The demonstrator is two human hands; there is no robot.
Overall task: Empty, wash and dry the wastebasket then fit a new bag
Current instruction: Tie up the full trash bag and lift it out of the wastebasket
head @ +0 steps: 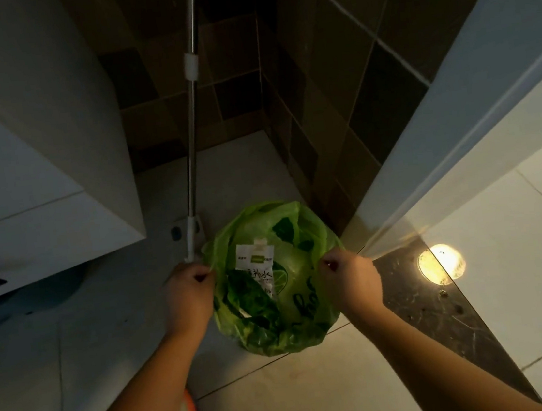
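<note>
A green plastic bag (296, 308) with dark printing sits open on the floor in the middle of the head view. It covers whatever is under it, so the wastebasket itself is hidden. Inside the bag lies a white packet (255, 265) with a green label, among darker rubbish. My left hand (188, 297) pinches the bag's left edge. My right hand (352, 279) pinches the right edge. Both arms reach in from the bottom of the view.
A mop with a metal handle (194, 139) leans in the tiled corner just behind the bag. A white cabinet (38, 186) with a dark knob stands at the left. A white door frame (452, 135) runs along the right, beside a dark threshold strip (420, 296) with a bright light reflection.
</note>
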